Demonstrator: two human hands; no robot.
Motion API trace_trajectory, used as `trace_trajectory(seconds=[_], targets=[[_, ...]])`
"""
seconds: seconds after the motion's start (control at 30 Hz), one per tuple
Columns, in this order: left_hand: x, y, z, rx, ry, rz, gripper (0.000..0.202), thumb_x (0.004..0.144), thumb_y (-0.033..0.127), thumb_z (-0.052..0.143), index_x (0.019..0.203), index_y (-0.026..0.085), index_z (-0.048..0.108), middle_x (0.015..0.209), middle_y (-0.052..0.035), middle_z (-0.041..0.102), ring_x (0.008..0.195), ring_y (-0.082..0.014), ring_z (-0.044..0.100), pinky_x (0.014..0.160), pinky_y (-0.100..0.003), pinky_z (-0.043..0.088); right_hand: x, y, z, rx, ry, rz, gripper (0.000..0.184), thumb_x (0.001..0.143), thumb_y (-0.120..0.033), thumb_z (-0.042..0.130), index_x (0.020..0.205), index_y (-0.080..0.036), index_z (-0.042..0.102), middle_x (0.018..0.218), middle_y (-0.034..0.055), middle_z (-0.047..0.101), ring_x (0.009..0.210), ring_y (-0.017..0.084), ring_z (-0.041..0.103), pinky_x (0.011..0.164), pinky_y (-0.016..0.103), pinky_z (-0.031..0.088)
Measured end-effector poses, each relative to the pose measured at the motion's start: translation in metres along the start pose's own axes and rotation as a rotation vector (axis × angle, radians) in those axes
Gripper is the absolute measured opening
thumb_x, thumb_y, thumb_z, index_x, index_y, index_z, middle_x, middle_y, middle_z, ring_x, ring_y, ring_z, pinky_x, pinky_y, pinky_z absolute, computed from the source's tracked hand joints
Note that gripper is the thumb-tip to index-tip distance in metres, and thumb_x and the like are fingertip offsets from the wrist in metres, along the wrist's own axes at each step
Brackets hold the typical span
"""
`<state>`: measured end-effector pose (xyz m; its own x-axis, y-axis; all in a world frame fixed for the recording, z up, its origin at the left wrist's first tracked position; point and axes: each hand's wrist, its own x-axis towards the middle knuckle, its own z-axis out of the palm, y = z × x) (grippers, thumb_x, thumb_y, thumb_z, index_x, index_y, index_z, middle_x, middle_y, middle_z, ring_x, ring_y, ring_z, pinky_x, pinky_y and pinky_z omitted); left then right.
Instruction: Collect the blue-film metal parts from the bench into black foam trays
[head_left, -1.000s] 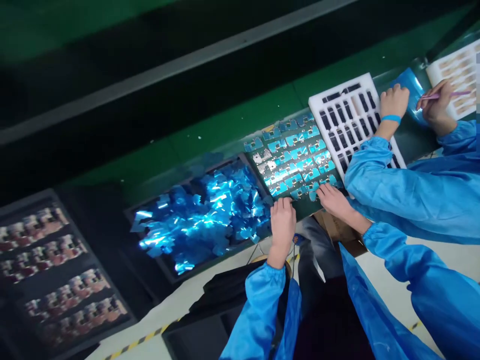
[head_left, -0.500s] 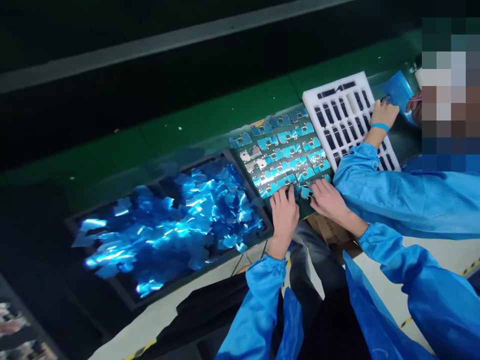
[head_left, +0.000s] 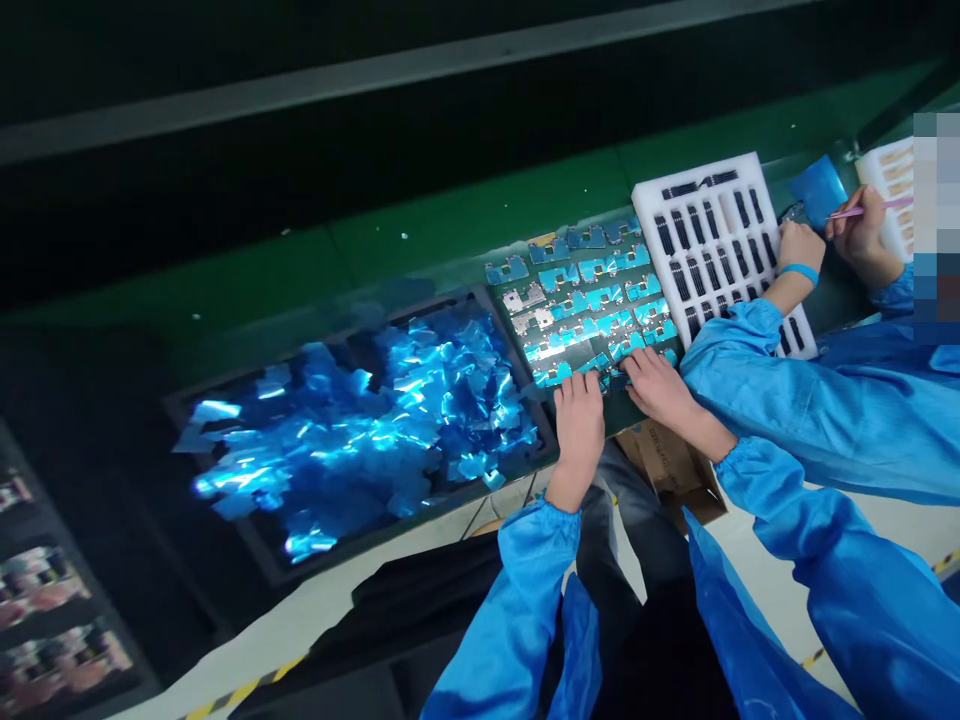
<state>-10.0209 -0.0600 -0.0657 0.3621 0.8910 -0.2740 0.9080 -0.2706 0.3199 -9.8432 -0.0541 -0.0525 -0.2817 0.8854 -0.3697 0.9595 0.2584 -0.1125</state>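
Observation:
My left hand (head_left: 578,425) and my right hand (head_left: 656,385) rest side by side on the near edge of a dark green tray (head_left: 624,415) that carries rows of small metal parts covered in blue film (head_left: 592,300). Both hands have their fingers curled down onto the nearest row of parts, fingertips almost meeting. What the fingertips pinch is too small to make out. Both my sleeves are blue.
A black tray heaped with peeled blue film scraps (head_left: 367,425) lies left of the parts tray. A white foam tray with dark slotted parts (head_left: 712,240) lies to the right. There a co-worker's hand (head_left: 799,250) with a blue wristband rests, another hand (head_left: 859,230) holding a pink tool.
The view has swung slightly; my hands stay at the tray's near edge and have drawn closer together over the nearest row. The co-worker's hands shifted along the white foam tray.

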Motion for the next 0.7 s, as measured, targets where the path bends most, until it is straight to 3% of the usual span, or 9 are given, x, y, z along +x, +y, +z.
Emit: trace_trajectory(seconds=[0.13, 0.3, 0.47, 0.6, 0.7], targets=[[-0.006, -0.004, 0.007, -0.055, 0.025, 0.014, 0.051, 0.096, -0.004, 0.037, 0.138, 0.012, 0.06, 0.123, -0.0184, 0.067, 0.118, -0.0341, 0.066, 0.101, -0.047, 0.055, 0.0, 0.005, 0.0, 0.067, 0.013, 0.0, 0.017, 0.099, -0.013, 0.061, 0.116, -0.016, 0.062, 0.123, 0.0171, 0.065, 0.116, 0.034, 0.058, 0.093, 0.045, 0.053], [-0.009, -0.009, 0.005, -0.267, 0.087, -0.035, 0.039, 0.095, 0.0, 0.04, 0.124, 0.017, 0.06, 0.118, -0.0169, 0.063, 0.113, -0.033, 0.066, 0.098, -0.049, 0.058, -0.006, 0.011, 0.005, 0.249, -0.044, 0.057, 0.019, 0.102, -0.009, 0.057, 0.118, -0.019, 0.06, 0.11, 0.0094, 0.071, 0.106, 0.027, 0.066, 0.092, 0.04, 0.054], [0.006, -0.009, -0.005, -0.461, 0.127, -0.099, 0.038, 0.091, 0.004, 0.048, 0.125, 0.02, 0.052, 0.121, -0.0142, 0.065, 0.119, -0.0323, 0.067, 0.107, -0.05, 0.058, -0.002, 0.023, -0.006, 0.161, 0.057, 0.075, 0.027, 0.104, -0.007, 0.044, 0.122, -0.017, 0.062, 0.12, 0.015, 0.067, 0.117, 0.032, 0.062, 0.1, 0.047, 0.055], [0.029, -0.002, -0.011, -0.39, 0.072, -0.117, 0.041, 0.086, 0.009, 0.061, 0.125, 0.021, 0.052, 0.124, -0.0145, 0.067, 0.117, -0.0349, 0.071, 0.101, -0.048, 0.06, 0.021, 0.023, -0.014, 0.031, 0.072, 0.077, 0.037, 0.095, 0.003, 0.039, 0.123, -0.011, 0.059, 0.119, 0.0204, 0.064, 0.116, 0.036, 0.058, 0.099, 0.049, 0.053], [0.04, 0.004, -0.011, -0.253, -0.015, -0.087, 0.041, 0.086, 0.009, 0.064, 0.125, 0.016, 0.055, 0.123, -0.0187, 0.07, 0.116, -0.0378, 0.073, 0.095, -0.046, 0.061, 0.034, 0.02, -0.012, -0.013, 0.019, 0.046, 0.039, 0.096, 0.002, 0.039, 0.129, -0.008, 0.058, 0.124, 0.0227, 0.064, 0.118, 0.038, 0.057, 0.1, 0.049, 0.051]])
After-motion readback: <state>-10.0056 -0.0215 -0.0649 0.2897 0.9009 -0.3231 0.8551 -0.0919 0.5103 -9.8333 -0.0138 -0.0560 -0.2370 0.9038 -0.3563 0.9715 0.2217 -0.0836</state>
